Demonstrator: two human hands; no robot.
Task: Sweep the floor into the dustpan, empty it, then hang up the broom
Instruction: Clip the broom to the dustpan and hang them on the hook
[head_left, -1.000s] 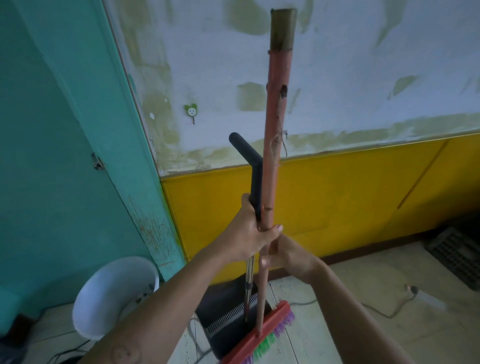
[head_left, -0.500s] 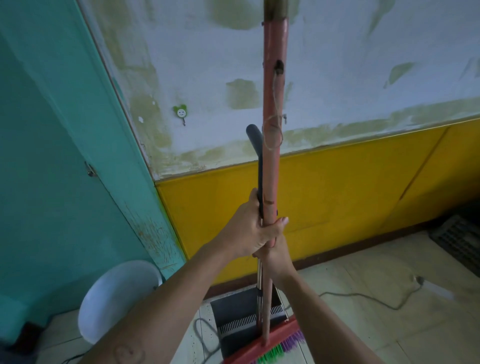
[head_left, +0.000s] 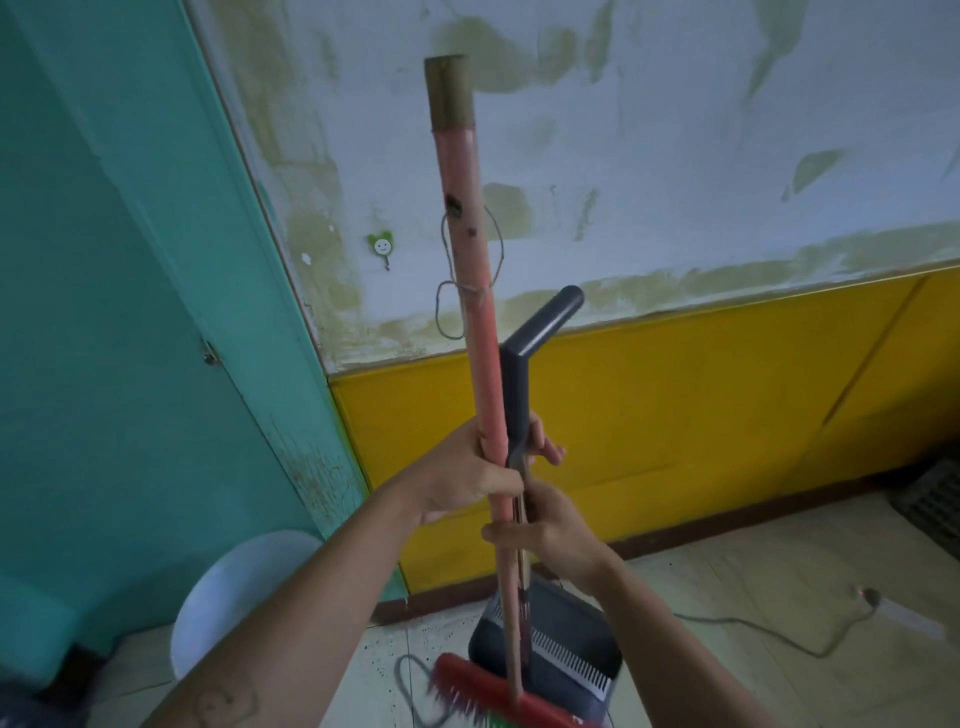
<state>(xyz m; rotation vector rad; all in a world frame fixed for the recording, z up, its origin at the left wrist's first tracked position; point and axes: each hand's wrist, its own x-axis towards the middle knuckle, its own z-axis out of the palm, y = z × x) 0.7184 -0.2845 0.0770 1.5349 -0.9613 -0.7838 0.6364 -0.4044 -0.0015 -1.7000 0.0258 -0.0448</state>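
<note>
Two-handed hold on broom (head_left: 475, 291) and dustpan (head_left: 566, 660), upright together by the wall (head_left: 675, 156): left hand (head_left: 467, 478) curled round red shaft and dark dustpan handle (head_left: 540, 322), right hand (head_left: 550, 525) just below, closed round shaft and thin metal rod. Right hand's fingertips hidden behind the shaft. Broom head (head_left: 498, 696) blurred, cut off at bottom edge, overlapping dustpan's near corner; floor contact impossible to tell.
</note>
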